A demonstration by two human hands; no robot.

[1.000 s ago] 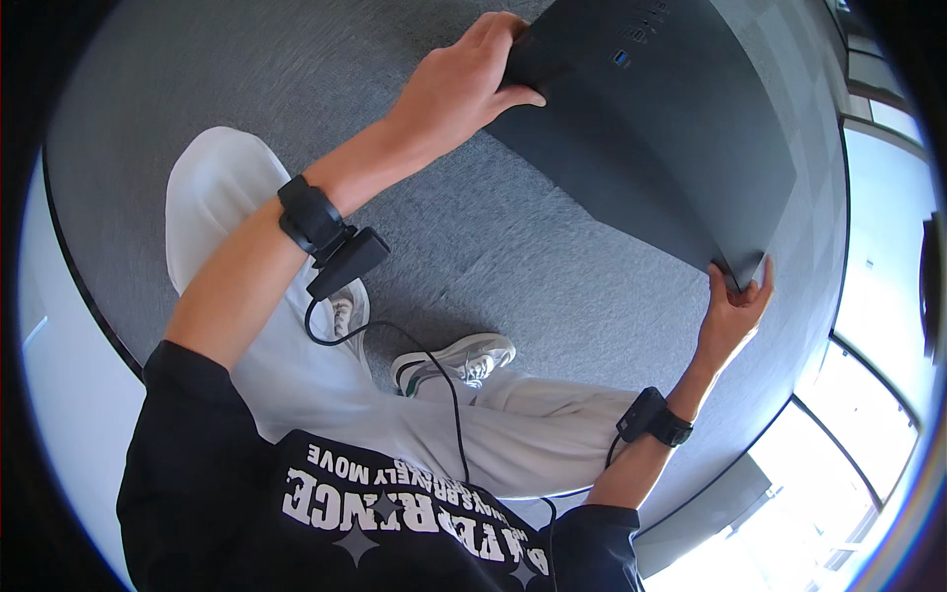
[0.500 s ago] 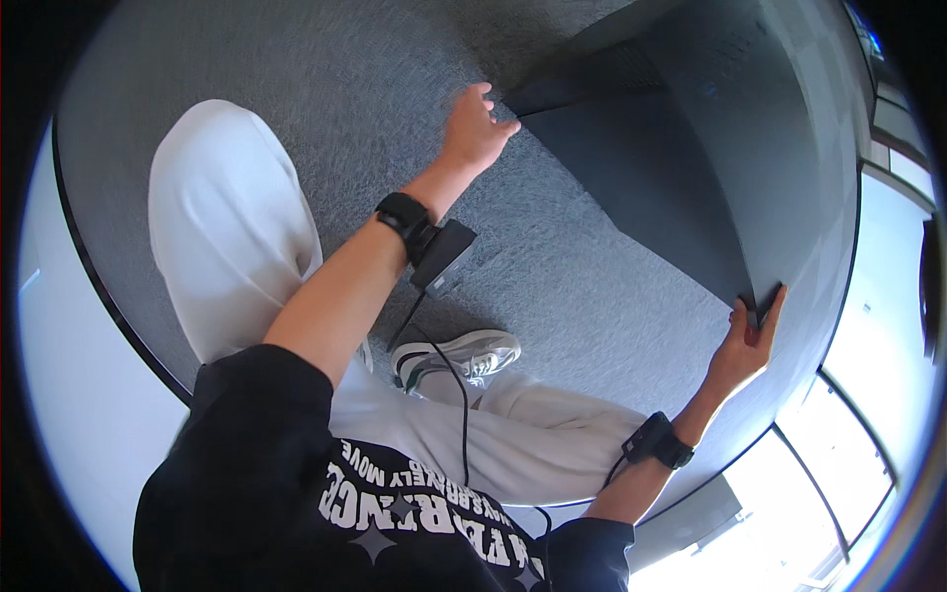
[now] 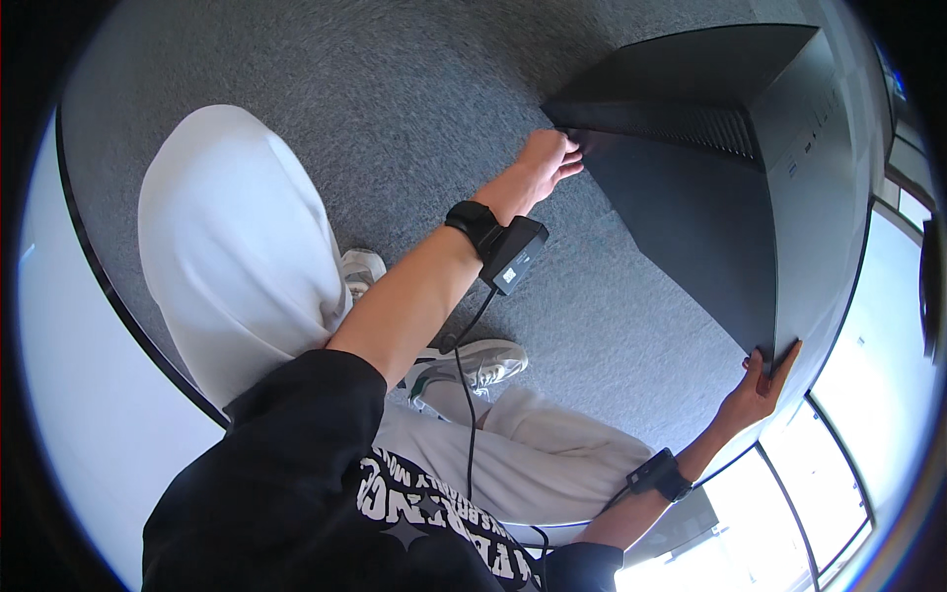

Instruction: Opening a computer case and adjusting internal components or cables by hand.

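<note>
Computer case [image 3: 691,227]: it is big and black, with flat sides, and it is up and to the right, in front of the person, over the grey carpet [image 3: 424,168], but I cannot tell if it rests on the carpet or is held up a bit
Left hand [image 3: 550,163]: its fingers are bent in and right at the left corner of the case, and I cannot tell if they grip it or just touch it
Right hand [image 3: 755,395]: it holds the near corner of the case, with that corner between the thumb and the fingers
Vent [image 3: 718,131]: a row of thin slots on the case
Ports [image 3: 811,146]: small holes in a line on the right side of the case, and one port is blue
Wrists: each one has a black band with a small black box, and a black cord [image 3: 467,405] hangs from the left box
Legs: white pants [image 3: 232,247], left knee bent up
Feet: grey and white shoes [image 3: 498,363] on the carpet
</note>
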